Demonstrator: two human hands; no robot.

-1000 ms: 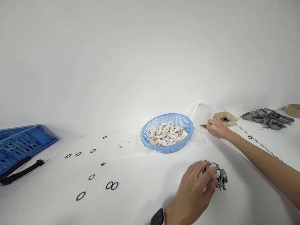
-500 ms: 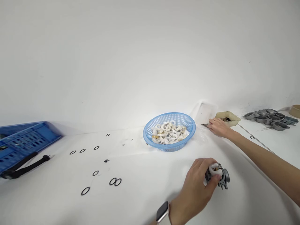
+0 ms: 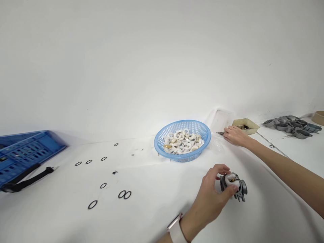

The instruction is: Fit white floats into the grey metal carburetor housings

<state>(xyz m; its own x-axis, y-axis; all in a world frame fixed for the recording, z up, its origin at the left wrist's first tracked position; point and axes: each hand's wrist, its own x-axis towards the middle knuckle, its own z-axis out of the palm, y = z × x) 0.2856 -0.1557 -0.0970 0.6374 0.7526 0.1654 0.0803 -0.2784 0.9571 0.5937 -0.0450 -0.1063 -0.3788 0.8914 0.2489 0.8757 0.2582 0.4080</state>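
Observation:
My left hand (image 3: 212, 192), a watch (image 3: 174, 221) on its wrist, holds a grey metal carburetor body (image 3: 241, 189) on the white table. Its thumb presses on the white ring-shaped float (image 3: 231, 179) set in the top, and the fingers curve over the far side. My right hand (image 3: 236, 135) is stretched out to the back right with its fingers pinched together at a few thin metal pieces (image 3: 220, 133). Whatever lies inside that pinch is hidden. A blue basket (image 3: 157, 144) full of white floats (image 3: 186, 143) stands left of my right hand.
Beyond my right hand are a cream tray (image 3: 253, 126) with small dark parts and a clear plastic container (image 3: 222, 119). Several grey metal bowls (image 3: 291, 126) are piled far right. Black rings (image 3: 92, 204) lie scattered at left, near a blue crate (image 3: 32, 152) and a black-handled tool (image 3: 32, 179).
My left hand's fingers have loosened and lifted somewhat from the carburetor, uncovering more of the float, while the thumb stays on it. My right hand remains at the metal pieces, barely shifted.

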